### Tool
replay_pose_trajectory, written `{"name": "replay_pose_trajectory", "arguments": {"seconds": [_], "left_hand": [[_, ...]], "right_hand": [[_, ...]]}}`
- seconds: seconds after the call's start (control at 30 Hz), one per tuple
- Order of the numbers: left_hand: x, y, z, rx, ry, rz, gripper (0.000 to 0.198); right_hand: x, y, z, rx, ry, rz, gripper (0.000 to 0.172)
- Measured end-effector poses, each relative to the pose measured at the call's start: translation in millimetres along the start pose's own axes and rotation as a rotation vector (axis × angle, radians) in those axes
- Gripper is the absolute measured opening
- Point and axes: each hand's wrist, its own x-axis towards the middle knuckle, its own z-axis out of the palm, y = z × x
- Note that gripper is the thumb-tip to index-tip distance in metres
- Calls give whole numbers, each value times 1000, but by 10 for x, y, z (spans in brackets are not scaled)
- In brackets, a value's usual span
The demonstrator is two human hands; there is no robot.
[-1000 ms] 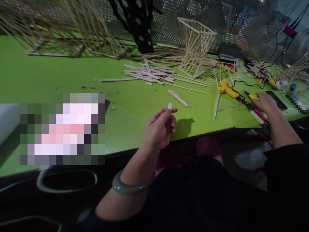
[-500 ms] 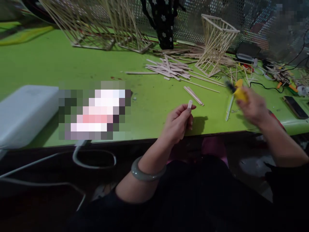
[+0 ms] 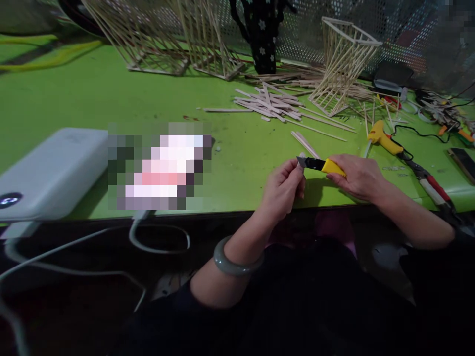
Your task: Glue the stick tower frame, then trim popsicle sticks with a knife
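My left hand [image 3: 284,188] is closed around a flat wooden stick [image 3: 302,164] whose rounded tip pokes up above my fingers, over the front edge of the green table [image 3: 74,99]. My right hand [image 3: 358,177] grips a yellow utility knife [image 3: 324,166]. Its dark blade end points left and touches the stick's tip. A grey bangle [image 3: 235,259] circles my left wrist.
A yellow glue gun [image 3: 384,138] and red-handled pliers [image 3: 430,183] lie to the right. Loose sticks [image 3: 269,104] are piled mid-table beside a stick-built basket [image 3: 343,66]; larger stick frames [image 3: 163,39] stand at the back. A white box [image 3: 52,173] sits left, a phone [image 3: 463,163] far right.
My right hand left the tools at the right, picked up the yellow knife and brought its blade to the stick in my left hand. The view shifted left.
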Motion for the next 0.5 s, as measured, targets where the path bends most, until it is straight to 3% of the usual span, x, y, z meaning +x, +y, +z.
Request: {"name": "replay_pose_trajectory", "arguments": {"seconds": [0.37,0.5], "left_hand": [[19,8,21,55,11,20,17],[-23,38,14,64,7,4,13]], "right_hand": [[96,69,14,22,8,-13,49],[133,332,33,24,13,82,51]]}}
